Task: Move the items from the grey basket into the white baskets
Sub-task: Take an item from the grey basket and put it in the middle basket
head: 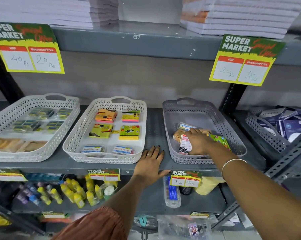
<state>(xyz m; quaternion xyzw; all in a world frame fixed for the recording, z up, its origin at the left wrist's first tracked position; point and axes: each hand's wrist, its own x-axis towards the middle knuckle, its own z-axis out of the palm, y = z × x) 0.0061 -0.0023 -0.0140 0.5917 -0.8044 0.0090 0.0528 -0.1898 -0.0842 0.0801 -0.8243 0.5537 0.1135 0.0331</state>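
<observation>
The grey basket (196, 112) stands on the right of the shelf with a few small packs in its near half. My right hand (200, 142) is inside it, fingers curled over a white and red pack (185, 144); a green pack (219, 140) lies to the hand's right and a clear box (185, 126) behind it. My left hand (150, 162) lies flat and open on the shelf between the grey basket and the middle white basket (77, 134). That basket holds sticky-note pads and clip boxes. The left white basket (66, 116) holds wrapped packs.
The grey metal shelf (153, 125) has a yellow price tag (185, 179) on its front edge. A further grey basket (264, 132) of dark booklets stands far right. Overhead is a shelf with paper stacks (238, 16). Glue bottles (73, 191) fill the shelf below.
</observation>
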